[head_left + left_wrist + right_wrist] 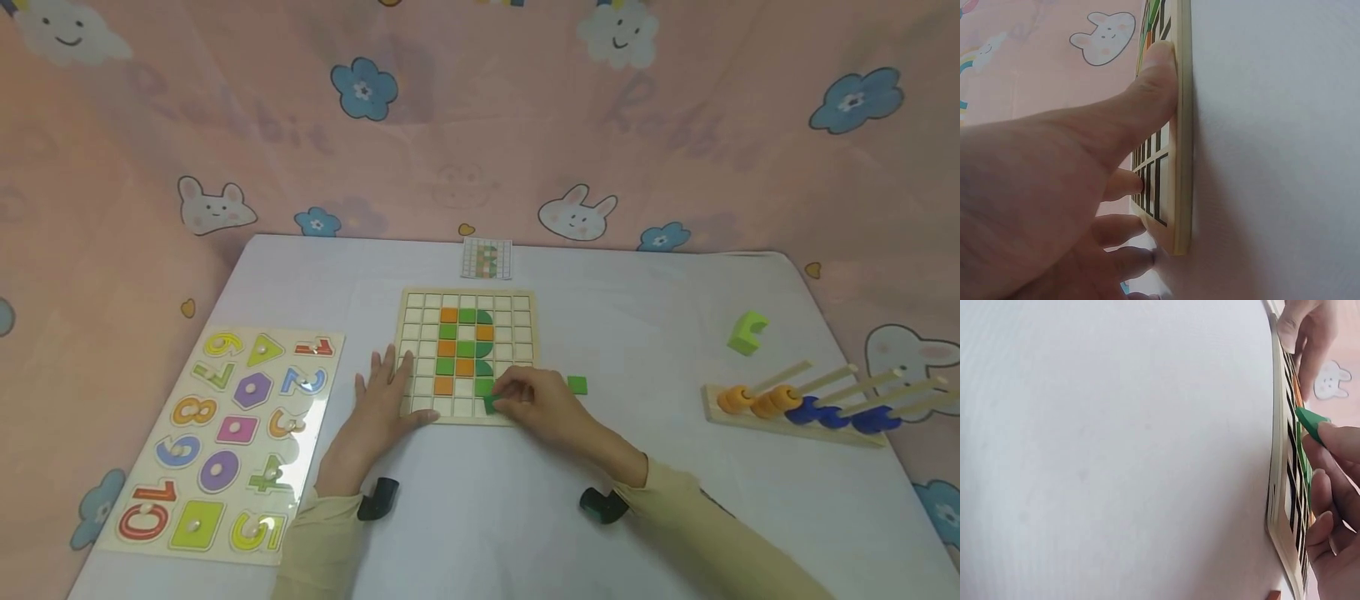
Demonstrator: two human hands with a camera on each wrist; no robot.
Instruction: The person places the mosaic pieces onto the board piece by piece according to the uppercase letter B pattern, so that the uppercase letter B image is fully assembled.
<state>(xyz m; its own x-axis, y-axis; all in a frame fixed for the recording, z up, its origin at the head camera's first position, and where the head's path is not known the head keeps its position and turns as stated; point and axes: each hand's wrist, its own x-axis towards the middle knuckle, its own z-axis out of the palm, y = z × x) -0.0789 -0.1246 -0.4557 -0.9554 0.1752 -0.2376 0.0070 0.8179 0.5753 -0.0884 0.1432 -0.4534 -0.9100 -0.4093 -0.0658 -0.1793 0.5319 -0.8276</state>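
A square wooden grid board (pixel 536 333) lies on the table, with orange, green and rounded dark green tiles set in several of its cells. My left hand (pixel 378 412) rests on its left side, fingers spread, while the thumb (pixel 1159 59) lies on the near rim. Between thumb and fingertips, my right hand (pixel 543 404) pinches a dark green tile (pixel 1312 422) over the board's near right part. That tile is tilted and clear of the grid in the right wrist view; the fingers partly cover it. A loose green square tile (pixel 577 385) lies right of the board.
Behind the board lies a small pattern card (pixel 487 258). A number-and-shape puzzle board (pixel 247 392) occupies the left side. At right stand a wooden peg stacker (pixel 795 427) with orange and blue pieces and a light green notched block (pixel 747 333).
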